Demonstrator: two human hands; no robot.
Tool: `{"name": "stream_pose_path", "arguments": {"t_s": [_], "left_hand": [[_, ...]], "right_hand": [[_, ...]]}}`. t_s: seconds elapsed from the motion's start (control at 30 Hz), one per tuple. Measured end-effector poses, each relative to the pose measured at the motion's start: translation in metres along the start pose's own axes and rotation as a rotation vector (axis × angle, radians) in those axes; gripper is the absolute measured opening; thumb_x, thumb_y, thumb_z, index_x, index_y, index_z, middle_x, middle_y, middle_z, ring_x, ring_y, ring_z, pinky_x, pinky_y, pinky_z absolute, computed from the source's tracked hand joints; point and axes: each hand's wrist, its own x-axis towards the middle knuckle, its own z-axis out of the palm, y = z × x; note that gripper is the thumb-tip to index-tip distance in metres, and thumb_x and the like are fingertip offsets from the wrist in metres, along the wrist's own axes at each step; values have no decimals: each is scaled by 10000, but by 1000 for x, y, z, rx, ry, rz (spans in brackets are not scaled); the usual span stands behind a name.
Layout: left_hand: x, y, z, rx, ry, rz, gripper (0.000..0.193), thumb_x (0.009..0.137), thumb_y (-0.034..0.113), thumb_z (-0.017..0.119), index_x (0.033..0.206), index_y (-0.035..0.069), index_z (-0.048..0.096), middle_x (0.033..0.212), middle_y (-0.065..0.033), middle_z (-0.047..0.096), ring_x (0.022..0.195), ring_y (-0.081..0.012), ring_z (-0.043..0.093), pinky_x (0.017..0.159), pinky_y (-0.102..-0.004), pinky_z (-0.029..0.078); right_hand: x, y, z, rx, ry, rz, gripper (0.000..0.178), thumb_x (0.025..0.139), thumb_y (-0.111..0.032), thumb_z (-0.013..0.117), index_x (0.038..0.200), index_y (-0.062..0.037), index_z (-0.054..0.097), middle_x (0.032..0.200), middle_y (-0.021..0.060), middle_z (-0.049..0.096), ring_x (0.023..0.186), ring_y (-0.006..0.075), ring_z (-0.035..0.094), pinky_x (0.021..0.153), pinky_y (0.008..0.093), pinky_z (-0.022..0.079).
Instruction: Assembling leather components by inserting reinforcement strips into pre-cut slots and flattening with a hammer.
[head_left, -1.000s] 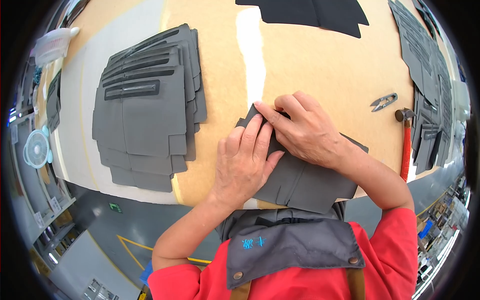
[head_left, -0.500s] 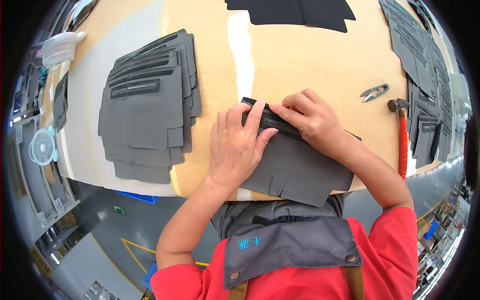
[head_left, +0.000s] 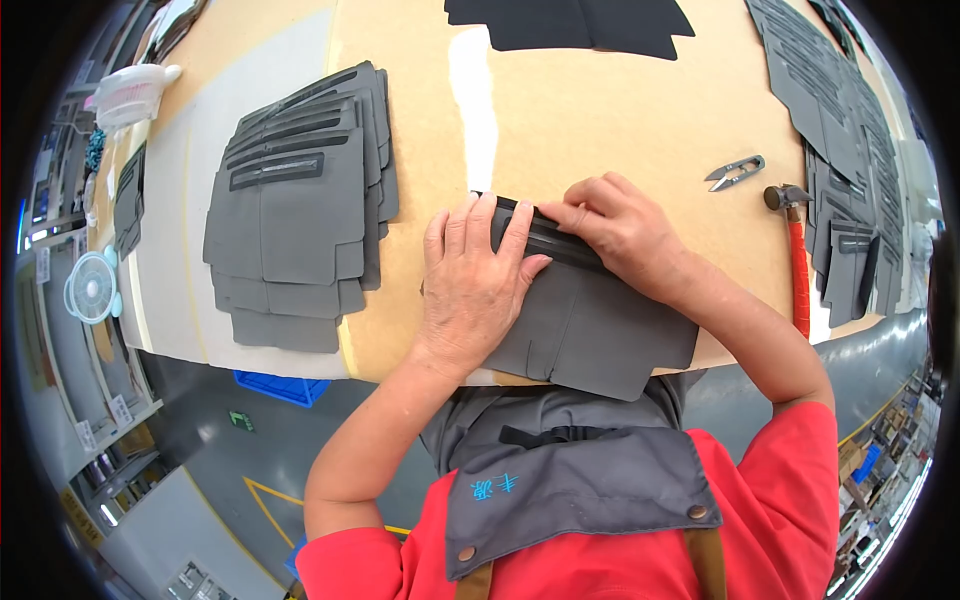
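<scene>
A grey flat panel [head_left: 610,335] with cut corners and a slotted black strip [head_left: 560,242] along its far side lies at the table's near edge, slightly turned. My left hand [head_left: 468,285] rests flat on its left part, fingers stretched toward the far edge. Thumb and forefinger of my right hand [head_left: 635,240] are pinched at that far black edge, close to my left fingertips. What exactly sits between them is hidden; the pinch appears to be on the panel's edge.
Left stands a fanned stack of similar grey panels [head_left: 300,225]. Thread snips [head_left: 737,173] and a red-handled hammer [head_left: 800,270] lie to the right, beside more stacked panels [head_left: 850,130]. Black pieces [head_left: 570,25] lie at the far side. A small fan [head_left: 92,288] is at the far left.
My left hand's fingers have spread flatter over the panel's far left corner. The right hand stays pinched at the edge. The whole view has shifted slightly.
</scene>
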Motion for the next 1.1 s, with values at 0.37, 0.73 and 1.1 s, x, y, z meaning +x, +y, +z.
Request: {"name": "stream_pose_path", "arguments": {"t_s": [0.37,0.73,1.1], "left_hand": [[2,15,3,-79,-6,-6,539,931,332,705,1325,-19,600,1309,-175,538,1249,-361,519,1079,-464,415],[0,32,8,-39,-15,20,583,914,361,718,1330,-28,591,1314,-183,532,1255,-356,507,1083,-475,411],[-1,43,14,-134,-13,28,608,881,355,757,1323,-32,601,1318,-194,539,1266,-365,512,1107,-455,423]], "right_hand": [[-13,3,-5,-53,14,-49,357,823,-34,662,1173,-85,710,996,63,635,916,258,614,810,369,545],[-24,1,-12,-97,31,-102,247,830,-45,715,1075,-76,707,1016,84,633,937,289,605,825,381,526],[-37,-3,-19,-124,56,-91,299,827,-53,723,1124,-55,678,981,96,633,868,278,607,783,380,531]]}}
